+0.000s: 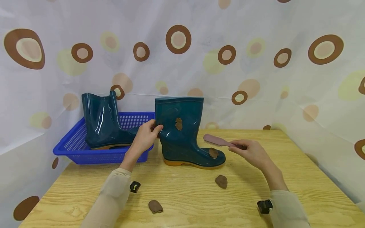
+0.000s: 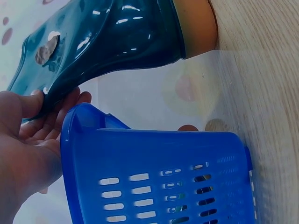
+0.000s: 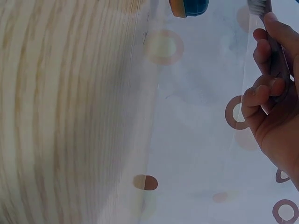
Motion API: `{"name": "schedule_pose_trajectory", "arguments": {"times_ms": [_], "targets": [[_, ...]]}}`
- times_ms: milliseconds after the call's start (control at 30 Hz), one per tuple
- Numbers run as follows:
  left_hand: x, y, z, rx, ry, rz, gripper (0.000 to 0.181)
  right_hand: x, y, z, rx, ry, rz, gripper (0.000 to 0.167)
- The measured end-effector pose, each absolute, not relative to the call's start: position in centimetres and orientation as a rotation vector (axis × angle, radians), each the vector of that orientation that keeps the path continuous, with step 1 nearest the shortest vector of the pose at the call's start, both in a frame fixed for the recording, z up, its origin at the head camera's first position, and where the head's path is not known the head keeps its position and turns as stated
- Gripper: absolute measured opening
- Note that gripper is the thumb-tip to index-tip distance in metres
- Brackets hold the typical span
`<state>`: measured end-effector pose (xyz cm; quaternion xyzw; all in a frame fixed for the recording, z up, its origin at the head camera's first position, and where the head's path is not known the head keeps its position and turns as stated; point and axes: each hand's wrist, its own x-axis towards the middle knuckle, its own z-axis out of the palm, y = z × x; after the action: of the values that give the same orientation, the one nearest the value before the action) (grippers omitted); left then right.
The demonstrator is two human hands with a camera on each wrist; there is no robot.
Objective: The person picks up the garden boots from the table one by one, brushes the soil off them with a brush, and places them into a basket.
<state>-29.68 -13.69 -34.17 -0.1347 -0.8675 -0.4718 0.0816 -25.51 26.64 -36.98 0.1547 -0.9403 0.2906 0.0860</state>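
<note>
A dark teal rubber boot stands upright on the table, toe to the right. One brown mud-like lump clings to its shaft and another brown lump to its toe. My left hand pinches the back of the shaft, thumb on the near side, as the left wrist view also shows. In my right hand is the handle of a mauve brush, its pale bristles facing down. The brush head hovers above and right of the boot's toe, apart from it.
A second teal boot stands in a blue perforated basket at the left, close beside my left hand. Two loose brown lumps, one nearer the boot and one nearer the front, lie on the wooden table. A patterned curtain hangs behind.
</note>
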Motion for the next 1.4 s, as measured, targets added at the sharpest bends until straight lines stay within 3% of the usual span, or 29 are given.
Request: {"name": "schedule_pose_trajectory", "arguments": {"times_ms": [1400], "targets": [[-29.6, -13.8, -34.2, -0.429, -2.59, -1.411, 0.03, -25.6, 27.8, -36.9, 0.558, -2.945, 0.947, 0.045]]}}
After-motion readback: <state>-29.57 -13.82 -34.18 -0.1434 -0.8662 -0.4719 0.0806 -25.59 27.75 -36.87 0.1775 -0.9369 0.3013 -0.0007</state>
